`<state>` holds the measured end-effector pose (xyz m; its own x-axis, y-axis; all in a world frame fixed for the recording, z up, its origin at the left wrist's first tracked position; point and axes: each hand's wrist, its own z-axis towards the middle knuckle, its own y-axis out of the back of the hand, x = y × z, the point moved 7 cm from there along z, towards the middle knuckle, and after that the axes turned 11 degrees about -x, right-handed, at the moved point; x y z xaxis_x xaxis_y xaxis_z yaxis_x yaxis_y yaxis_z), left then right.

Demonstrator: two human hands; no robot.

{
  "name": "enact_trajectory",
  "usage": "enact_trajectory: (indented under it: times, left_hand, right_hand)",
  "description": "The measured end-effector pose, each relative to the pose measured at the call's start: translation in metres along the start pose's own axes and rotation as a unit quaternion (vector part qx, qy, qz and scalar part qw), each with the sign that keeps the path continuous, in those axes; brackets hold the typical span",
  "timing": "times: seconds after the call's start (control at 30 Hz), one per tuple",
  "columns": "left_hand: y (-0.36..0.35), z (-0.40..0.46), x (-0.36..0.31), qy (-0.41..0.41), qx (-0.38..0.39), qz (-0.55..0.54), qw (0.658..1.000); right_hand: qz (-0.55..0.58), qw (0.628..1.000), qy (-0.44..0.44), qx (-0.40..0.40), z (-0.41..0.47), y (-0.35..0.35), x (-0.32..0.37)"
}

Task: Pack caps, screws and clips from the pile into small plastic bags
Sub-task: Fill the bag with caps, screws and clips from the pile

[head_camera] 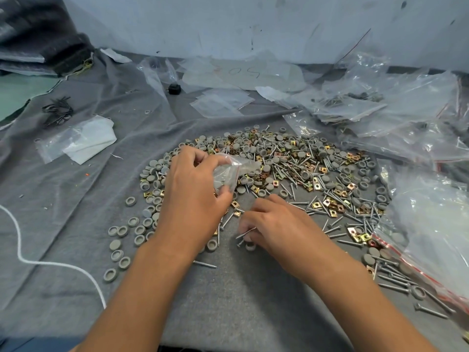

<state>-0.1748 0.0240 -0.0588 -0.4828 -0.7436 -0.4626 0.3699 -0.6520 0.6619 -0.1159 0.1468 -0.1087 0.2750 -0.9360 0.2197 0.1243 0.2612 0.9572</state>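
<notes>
A wide pile (291,163) of grey round caps, silver screws and brass-coloured square clips lies on the grey cloth (228,301). My left hand (195,196) holds a small clear bag (228,171) with a red zip strip above the pile's left part; grey caps show inside the bag. My right hand (274,224) sits just right of it, low over the cloth, fingers curled and pinching screws (245,233) with a grey cap under the fingertips. Loose caps (121,231) trail off to the left.
Filled and empty clear bags (393,107) are heaped at the back right, and a large red-striped bag (431,237) lies at the right edge. Flat small bags (218,102) lie behind the pile. A white cord (50,262) and a folded bag (81,141) lie left.
</notes>
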Motion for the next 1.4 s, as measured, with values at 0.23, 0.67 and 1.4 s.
enact_trajectory:
  times: [0.23,0.67,1.4]
  left_hand:
    - [-0.002,0.001,0.0,-0.003,0.005,-0.006,1.0]
    - [-0.014,-0.01,-0.022,-0.05,0.087,-0.093,0.991]
    - [-0.015,-0.01,-0.024,-0.052,0.081,-0.098,0.991]
  right_hand:
    - [0.026,1.0,-0.012,-0.01,-0.001,-0.005,-0.009]
    - [0.195,0.916,-0.035,-0.348,0.0,0.071,-0.014]
    - [0.151,0.935,-0.008,-0.32,-0.006,0.072,-0.019]
